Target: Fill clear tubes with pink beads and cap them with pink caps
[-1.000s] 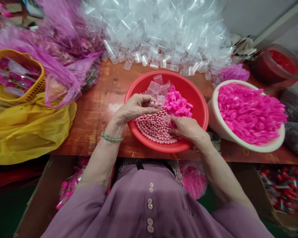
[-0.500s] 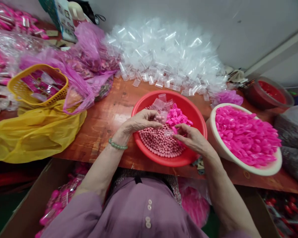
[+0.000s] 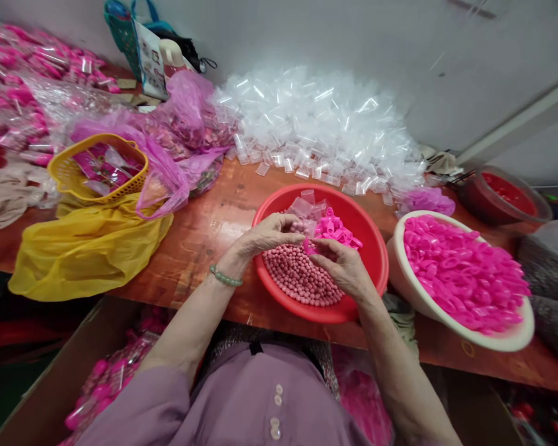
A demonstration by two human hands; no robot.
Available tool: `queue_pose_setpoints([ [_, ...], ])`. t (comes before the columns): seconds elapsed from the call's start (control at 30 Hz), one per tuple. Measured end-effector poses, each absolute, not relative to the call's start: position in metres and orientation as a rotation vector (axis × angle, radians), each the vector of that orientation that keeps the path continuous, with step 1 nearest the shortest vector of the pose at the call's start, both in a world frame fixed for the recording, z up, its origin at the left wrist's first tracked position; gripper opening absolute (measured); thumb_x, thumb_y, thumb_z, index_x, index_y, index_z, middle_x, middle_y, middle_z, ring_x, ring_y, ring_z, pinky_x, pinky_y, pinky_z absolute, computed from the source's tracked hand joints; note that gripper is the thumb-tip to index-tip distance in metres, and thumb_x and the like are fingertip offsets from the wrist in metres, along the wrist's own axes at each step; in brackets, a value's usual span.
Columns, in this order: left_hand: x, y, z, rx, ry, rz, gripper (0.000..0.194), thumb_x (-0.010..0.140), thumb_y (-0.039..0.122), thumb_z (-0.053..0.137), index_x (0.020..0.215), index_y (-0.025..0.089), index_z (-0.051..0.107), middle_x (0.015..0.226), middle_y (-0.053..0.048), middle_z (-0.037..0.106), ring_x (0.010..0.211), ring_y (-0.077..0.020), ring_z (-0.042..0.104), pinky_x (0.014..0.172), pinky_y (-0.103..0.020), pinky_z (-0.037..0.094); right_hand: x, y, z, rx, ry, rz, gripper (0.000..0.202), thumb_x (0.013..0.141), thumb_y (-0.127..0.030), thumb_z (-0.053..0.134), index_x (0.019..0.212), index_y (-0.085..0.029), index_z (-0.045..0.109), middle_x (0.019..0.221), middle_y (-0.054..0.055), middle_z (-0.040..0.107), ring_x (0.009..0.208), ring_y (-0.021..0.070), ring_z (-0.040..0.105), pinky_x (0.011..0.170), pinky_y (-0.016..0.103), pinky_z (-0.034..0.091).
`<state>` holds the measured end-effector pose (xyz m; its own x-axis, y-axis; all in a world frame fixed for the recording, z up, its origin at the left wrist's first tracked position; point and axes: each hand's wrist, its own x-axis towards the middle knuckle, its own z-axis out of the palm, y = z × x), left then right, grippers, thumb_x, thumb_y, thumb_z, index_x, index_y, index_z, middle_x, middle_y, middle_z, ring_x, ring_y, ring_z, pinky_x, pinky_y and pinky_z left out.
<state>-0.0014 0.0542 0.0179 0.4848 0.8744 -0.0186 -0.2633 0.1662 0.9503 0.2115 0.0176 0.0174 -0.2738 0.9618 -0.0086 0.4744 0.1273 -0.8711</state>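
Over the red basin [image 3: 279, 294], my left hand [image 3: 275, 234] is closed around a clear plastic tube [image 3: 300, 227] with pink beads in it. My right hand [image 3: 341, 263] pinches a small bright pink plastic part [image 3: 309, 246] right by the tube's near end; whether the two touch I cannot tell. Loose pink beads [image 3: 302, 275] cover the basin's floor beneath both hands. Farther back in it lie a few clear tubes [image 3: 307, 197] and a heap of bright pink plastic parts [image 3: 337, 230].
To the right stands a cream tub [image 3: 400, 263] full of pink plastic pieces [image 3: 460, 272]. A big pile of clear tubes [image 3: 320, 124] lies along the wall. At left are a yellow basket [image 3: 65, 179], a yellow bag [image 3: 88, 254] and a pink plastic bag [image 3: 190, 105].
My right hand has moved left, bringing a pink plastic part up to the tube in my left hand. The camera view has shifted slightly, so the scene sits lower.
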Motion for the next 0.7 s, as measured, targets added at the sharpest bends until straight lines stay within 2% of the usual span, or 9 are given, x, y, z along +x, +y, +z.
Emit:
queue_pose_setpoints([
  [0.1, 0.000, 0.056, 0.015, 1.136, 0.707, 0.946, 0.033, 0.061, 0.029, 0.087, 0.080, 0.011, 0.066, 0.078, 0.001, 0.062, 0.075, -0.0082, 0.054, 0.074, -0.024, 0.043, 0.216, 0.019, 0.017, -1.415, -1.613, 1.048, 0.037, 0.074, -0.043, 0.077, 0.102, -0.019, 0.072, 0.093, 0.006, 0.074, 0.084, 0.0213, 0.068, 0.081, 0.041, 0.058],
  [0.27, 0.001, 0.059, 0.013, 1.094, 0.694, 0.899, 0.035, 0.058, 0.029, 0.089, 0.080, 0.010, 0.069, 0.077, 0.001, 0.064, 0.075, -0.0093, 0.057, 0.076, -0.026, 0.045, 0.212, 0.020, 0.018, -1.390, -1.365, 0.997, 0.037, 0.073, -0.046, 0.078, 0.097, -0.019, 0.069, 0.087, 0.004, 0.073, 0.078, 0.0202, 0.070, 0.079, 0.040, 0.060],
  [0.47, -0.001, 0.059, 0.017, 1.093, 0.658, 0.819, 0.036, 0.055, 0.029, 0.092, 0.078, 0.010, 0.071, 0.077, -0.002, 0.068, 0.075, -0.0105, 0.061, 0.077, -0.028, 0.049, 0.185, 0.021, 0.028, -1.354, -1.399, 0.835, 0.021, 0.078, -0.037, 0.075, 0.090, -0.021, 0.071, 0.087, 0.005, 0.076, 0.082, 0.0207, 0.071, 0.082, 0.039, 0.060],
  [0.57, -0.003, 0.059, 0.018, 1.091, 0.643, 0.840, 0.036, 0.056, 0.030, 0.092, 0.078, 0.010, 0.071, 0.075, -0.001, 0.068, 0.074, -0.0102, 0.061, 0.078, -0.027, 0.049, 0.177, 0.021, 0.033, -1.362, -1.466, 0.837, 0.020, 0.082, -0.038, 0.071, 0.093, -0.022, 0.073, 0.091, 0.005, 0.078, 0.085, 0.0221, 0.073, 0.085, 0.041, 0.060],
  [0.7, -0.005, 0.059, 0.016, 1.107, 0.597, 0.836, 0.036, 0.057, 0.030, 0.092, 0.079, 0.010, 0.071, 0.075, -0.001, 0.068, 0.073, -0.0102, 0.061, 0.078, -0.027, 0.049, 0.180, 0.023, 0.031, -1.345, -1.532, 0.932, 0.032, 0.085, -0.043, 0.066, 0.107, -0.021, 0.073, 0.106, 0.007, 0.078, 0.098, 0.0238, 0.072, 0.094, 0.043, 0.057],
])
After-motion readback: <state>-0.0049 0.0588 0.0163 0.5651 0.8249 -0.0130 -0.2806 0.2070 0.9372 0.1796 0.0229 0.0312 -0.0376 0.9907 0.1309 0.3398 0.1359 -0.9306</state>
